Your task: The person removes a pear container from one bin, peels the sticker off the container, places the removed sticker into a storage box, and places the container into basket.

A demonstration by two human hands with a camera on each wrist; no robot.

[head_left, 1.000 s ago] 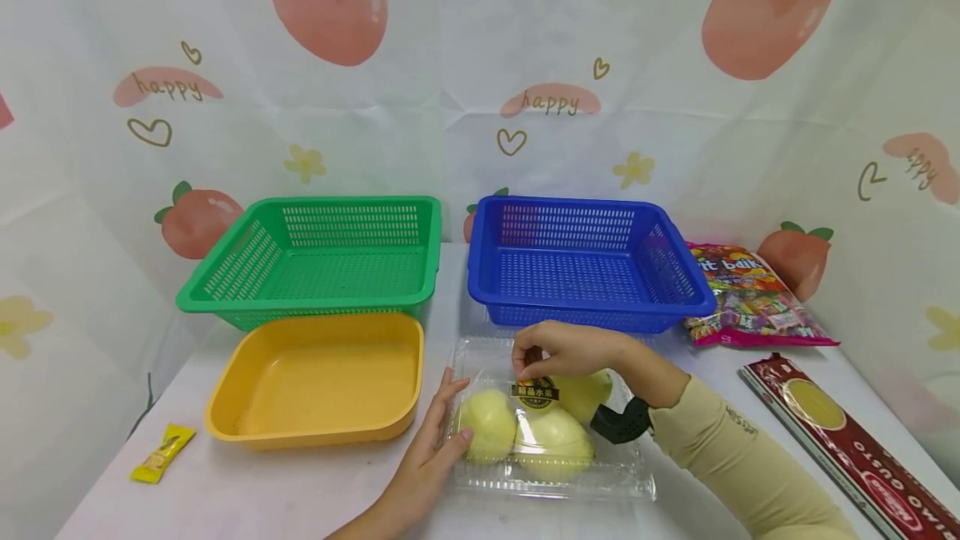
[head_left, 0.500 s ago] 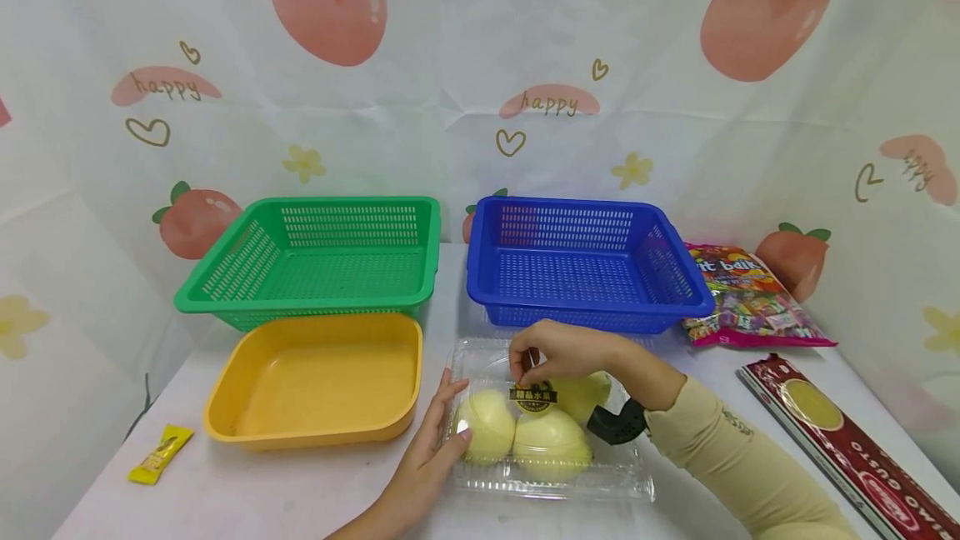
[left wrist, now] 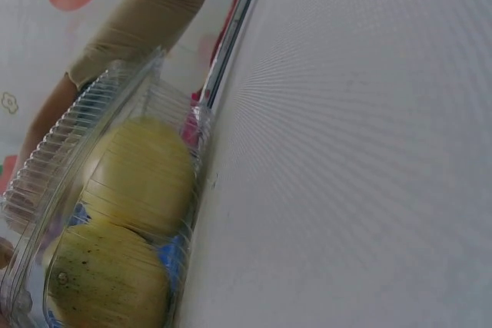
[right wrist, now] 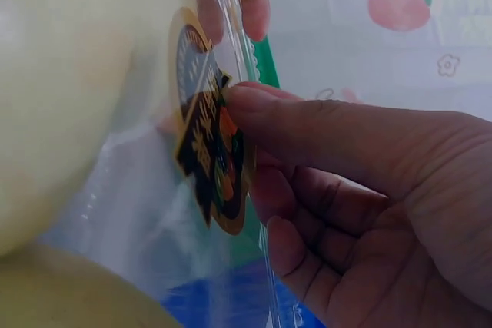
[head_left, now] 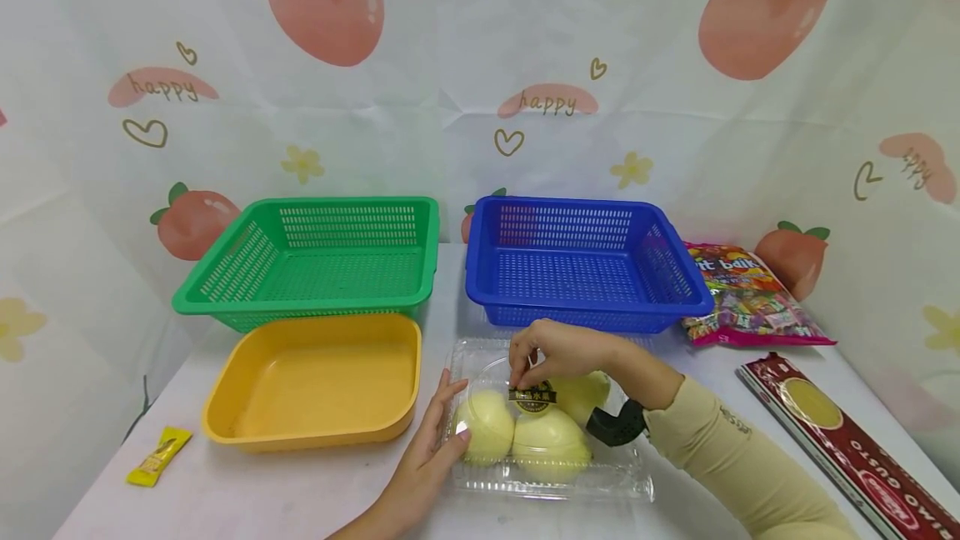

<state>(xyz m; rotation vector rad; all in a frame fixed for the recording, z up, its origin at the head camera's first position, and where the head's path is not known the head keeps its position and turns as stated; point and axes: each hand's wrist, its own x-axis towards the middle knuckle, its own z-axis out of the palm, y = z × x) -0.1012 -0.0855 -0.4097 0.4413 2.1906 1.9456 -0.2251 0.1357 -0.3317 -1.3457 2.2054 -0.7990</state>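
Sticker (head_left: pixel 534 398): your right hand (head_left: pixel 564 350) is pinching its edge between thumb and finger; your left hand (head_left: pixel 427 450), fingers extended, is bracing clear container (head_left: pixel 555 491), probably steadying it.

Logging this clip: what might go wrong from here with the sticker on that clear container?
The sticker might tear, as the right hand seems to pinch it near one edge. The clear container might slide or twist, since the left hand touches only its left side. If so, the pale yellow fruits inside could roll against each other.
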